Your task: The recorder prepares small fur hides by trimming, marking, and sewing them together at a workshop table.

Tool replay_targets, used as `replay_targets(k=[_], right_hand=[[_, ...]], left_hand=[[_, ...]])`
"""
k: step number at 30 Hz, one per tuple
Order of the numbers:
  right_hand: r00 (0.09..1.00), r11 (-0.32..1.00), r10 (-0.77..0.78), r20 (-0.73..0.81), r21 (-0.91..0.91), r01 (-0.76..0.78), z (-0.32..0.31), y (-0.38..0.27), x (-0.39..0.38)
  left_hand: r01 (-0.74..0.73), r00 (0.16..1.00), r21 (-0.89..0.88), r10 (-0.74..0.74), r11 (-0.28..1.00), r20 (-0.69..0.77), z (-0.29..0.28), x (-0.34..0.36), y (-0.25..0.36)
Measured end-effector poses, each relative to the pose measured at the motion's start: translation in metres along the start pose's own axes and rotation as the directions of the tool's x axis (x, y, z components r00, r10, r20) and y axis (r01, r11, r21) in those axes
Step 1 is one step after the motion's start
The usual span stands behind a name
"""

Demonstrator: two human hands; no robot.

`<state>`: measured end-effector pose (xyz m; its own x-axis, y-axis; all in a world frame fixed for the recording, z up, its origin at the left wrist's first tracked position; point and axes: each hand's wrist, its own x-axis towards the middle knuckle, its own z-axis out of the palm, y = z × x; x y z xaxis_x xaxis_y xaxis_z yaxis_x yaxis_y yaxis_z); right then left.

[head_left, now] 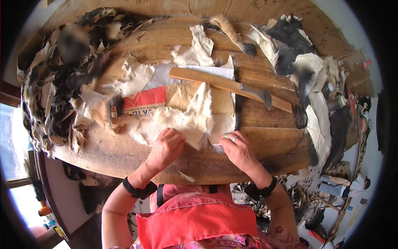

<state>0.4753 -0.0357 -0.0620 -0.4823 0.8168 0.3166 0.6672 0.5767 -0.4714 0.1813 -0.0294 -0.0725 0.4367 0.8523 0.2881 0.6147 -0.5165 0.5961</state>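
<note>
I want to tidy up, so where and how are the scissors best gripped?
Probably by the black loop handles, coming from the near side: the scissors lie with their loops toward the person and blades pointing away. The right hand is the nearer one.

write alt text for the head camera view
A person's left hand and right hand pinch the near edge of pale fur pieces on a wooden table. Beyond them lie a wooden strip and a flared metal blade; black-handled scissors sit to the right, heaped fur scraps to the left.
</note>
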Motion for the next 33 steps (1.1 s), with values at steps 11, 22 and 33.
replay_targets(k=[11,22,33], right_hand=[[0.969,0.976,0.208,-0.13,-0.043,-0.216,0.018,0.019,0.08],[0.956,0.97,0.235,-0.175,-0.024,-0.243,0.024,0.016,0.076],[0.916,0.867,0.4,0.033,0.312,-0.389,-0.003,-0.012,0.079]], left_hand=[[0.551,0.834,-0.094,-0.545,0.829,0.086,0.0,0.034,-0.009],[0.528,0.848,-0.131,-0.53,0.839,0.025,0.007,0.027,-0.015],[0.335,0.892,-0.319,-0.407,0.887,-0.195,-0.027,0.001,-0.006]])
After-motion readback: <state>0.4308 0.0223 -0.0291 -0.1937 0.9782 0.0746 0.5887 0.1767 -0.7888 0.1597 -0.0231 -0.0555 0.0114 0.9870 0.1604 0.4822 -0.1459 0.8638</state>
